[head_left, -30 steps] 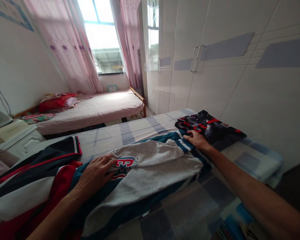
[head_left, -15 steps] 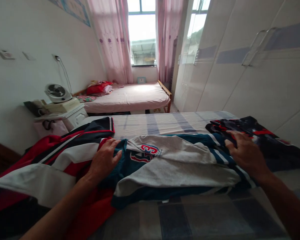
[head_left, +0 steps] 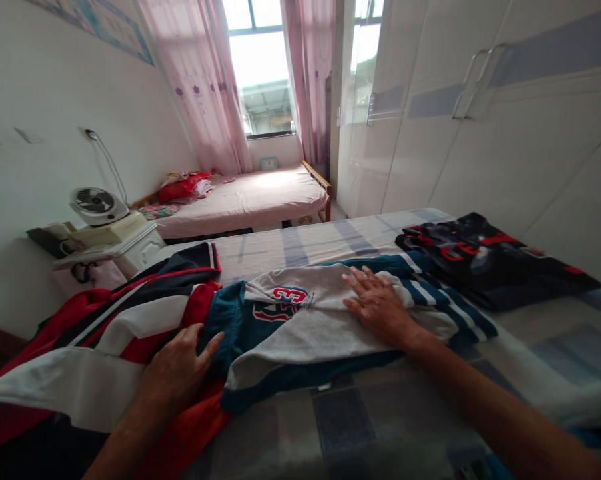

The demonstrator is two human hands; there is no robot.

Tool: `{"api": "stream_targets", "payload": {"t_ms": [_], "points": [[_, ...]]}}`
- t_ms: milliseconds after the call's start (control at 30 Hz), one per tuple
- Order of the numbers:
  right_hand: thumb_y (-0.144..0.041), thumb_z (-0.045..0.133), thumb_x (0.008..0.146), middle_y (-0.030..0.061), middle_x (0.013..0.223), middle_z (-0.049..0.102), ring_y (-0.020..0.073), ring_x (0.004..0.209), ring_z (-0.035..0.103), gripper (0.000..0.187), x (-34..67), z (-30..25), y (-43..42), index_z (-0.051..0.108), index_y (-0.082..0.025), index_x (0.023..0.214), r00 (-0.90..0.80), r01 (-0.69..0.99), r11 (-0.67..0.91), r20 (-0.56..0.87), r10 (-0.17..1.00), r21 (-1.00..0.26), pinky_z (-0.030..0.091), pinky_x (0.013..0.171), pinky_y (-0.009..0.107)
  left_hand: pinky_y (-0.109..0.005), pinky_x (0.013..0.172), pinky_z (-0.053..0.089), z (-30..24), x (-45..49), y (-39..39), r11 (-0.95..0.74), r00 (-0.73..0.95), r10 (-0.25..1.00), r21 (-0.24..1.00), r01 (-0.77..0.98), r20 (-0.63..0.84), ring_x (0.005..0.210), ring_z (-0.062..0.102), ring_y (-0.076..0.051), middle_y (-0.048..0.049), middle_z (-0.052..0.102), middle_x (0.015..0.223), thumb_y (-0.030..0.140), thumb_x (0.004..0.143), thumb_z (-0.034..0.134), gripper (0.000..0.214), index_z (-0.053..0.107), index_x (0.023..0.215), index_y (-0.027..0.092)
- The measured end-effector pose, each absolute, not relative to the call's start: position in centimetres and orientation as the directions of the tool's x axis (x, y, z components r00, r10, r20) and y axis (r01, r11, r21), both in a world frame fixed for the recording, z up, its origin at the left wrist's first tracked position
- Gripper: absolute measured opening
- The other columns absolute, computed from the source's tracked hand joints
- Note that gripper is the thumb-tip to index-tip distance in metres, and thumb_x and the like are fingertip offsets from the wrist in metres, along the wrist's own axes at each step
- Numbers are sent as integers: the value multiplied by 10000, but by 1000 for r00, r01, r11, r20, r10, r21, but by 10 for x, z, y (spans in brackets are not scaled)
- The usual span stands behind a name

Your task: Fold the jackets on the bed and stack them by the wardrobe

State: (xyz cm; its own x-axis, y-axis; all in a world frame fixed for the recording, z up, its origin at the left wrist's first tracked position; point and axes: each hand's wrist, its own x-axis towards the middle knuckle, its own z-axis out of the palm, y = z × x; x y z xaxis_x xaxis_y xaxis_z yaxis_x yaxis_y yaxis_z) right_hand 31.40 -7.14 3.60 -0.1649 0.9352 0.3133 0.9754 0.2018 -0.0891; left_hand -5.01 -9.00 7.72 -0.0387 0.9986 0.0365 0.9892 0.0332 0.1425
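A grey and teal garment [head_left: 300, 343] with a red-and-blue number print and white-striped ends lies folded lengthwise on the bed. Flat on its grey middle rests my right hand [head_left: 380, 307], fingers spread. My left hand [head_left: 183, 360] is at the garment's left teal end, open with the thumb apart; its fingertips are partly hidden against the cloth. Under and beside that hand spreads a red, white and navy garment [head_left: 145, 323], with some orange cloth [head_left: 195, 423] below it. A folded black garment with red print [head_left: 480, 263] lies to the right.
A checked sheet [head_left: 343, 420] covers the near bed. Beyond stands a second bed with a pink sheet [head_left: 260, 200]. A small fan [head_left: 97, 203] sits on a white cabinet [head_left: 143, 250] at left. White wardrobe doors [head_left: 470, 167] line the right side.
My right hand has moved left from the striped end onto the garment's grey middle. My left hand has drawn down and left slightly. The camera view has turned a little right.
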Motion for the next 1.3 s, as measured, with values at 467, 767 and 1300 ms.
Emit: {"api": "stream_targets", "payload": {"t_ms": [467,767,1300], "points": [[-489,280,930,101,1511,274,278,1395,196,598,287,49,-60,369,-152,1416,-176,951,258,387,905,-171,135,1112,471,-307,641,535,74,-61,-66,324,-8,933,831,453,-359,746,686,-256,-97,706,779,454,617,749,382,634,809,145],[-507,289,922,99,1474,358,282,1371,265,592,276,28,-48,435,-151,1372,-188,927,243,207,960,-284,190,1102,469,-314,663,583,80,-40,-77,523,31,849,829,-197,-528,691,685,-189,-38,706,799,129,738,605,179,638,912,157],[-258,434,872,41,1422,446,262,1314,379,432,297,35,-115,532,-261,1293,-308,892,374,264,914,-255,267,1094,441,-203,544,495,193,170,-31,-46,512,847,979,-200,145,552,576,-97,11,624,662,200,680,660,117,632,768,128]]}}
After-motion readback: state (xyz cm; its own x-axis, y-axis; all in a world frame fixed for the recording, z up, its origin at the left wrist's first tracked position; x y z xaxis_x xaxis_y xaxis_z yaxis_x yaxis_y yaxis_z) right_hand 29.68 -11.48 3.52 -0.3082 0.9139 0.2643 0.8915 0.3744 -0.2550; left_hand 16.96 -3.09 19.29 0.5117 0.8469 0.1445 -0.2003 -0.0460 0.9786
